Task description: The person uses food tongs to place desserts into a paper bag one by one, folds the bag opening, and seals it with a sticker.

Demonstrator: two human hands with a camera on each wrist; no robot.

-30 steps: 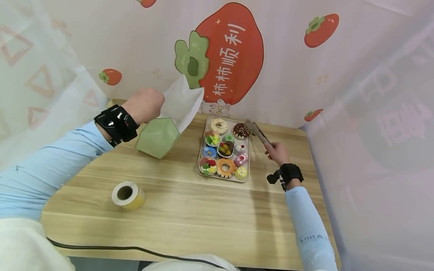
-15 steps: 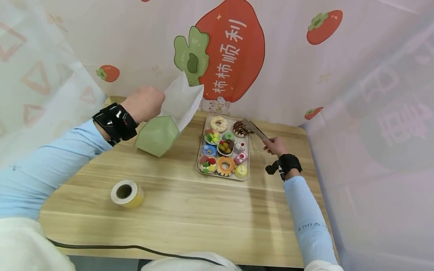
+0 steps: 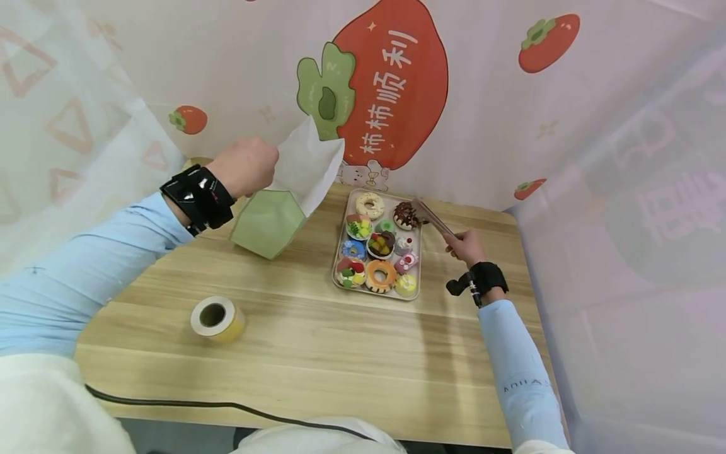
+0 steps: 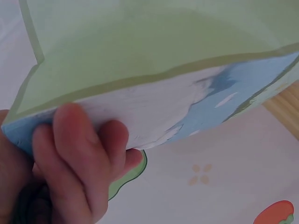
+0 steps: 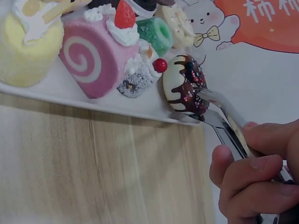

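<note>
At the left in the head view, my left hand [image 3: 246,167] grips the upper edge of a pale green paper bag [image 3: 269,224], whose white inside gapes toward the tray. The left wrist view has my fingers [image 4: 79,140] curled against the bag [image 4: 140,51]. My right hand [image 3: 466,247] holds metal tongs [image 3: 433,219] beside the tray's far right corner. Their tips meet a chocolate-glazed donut [image 3: 405,215] on the tray [image 3: 374,294]. Seen from the right wrist, the arms of the tongs [image 5: 229,109] are at the sprinkled, chocolate-drizzled side of the donut [image 5: 174,88].
Several toy-like pastries fill the tray, among them an orange donut [image 3: 380,276], a cream donut [image 3: 370,205], a blue donut [image 3: 353,250] and a pink roll [image 5: 91,58]. A tape roll [image 3: 218,318] stands front left. A black cable [image 3: 227,404] crosses the table's front edge.
The head view has shifted slightly. The tongs stay at the chocolate donut, with only small shifts of the right hand, and the left hand keeps its grip on the bag.
</note>
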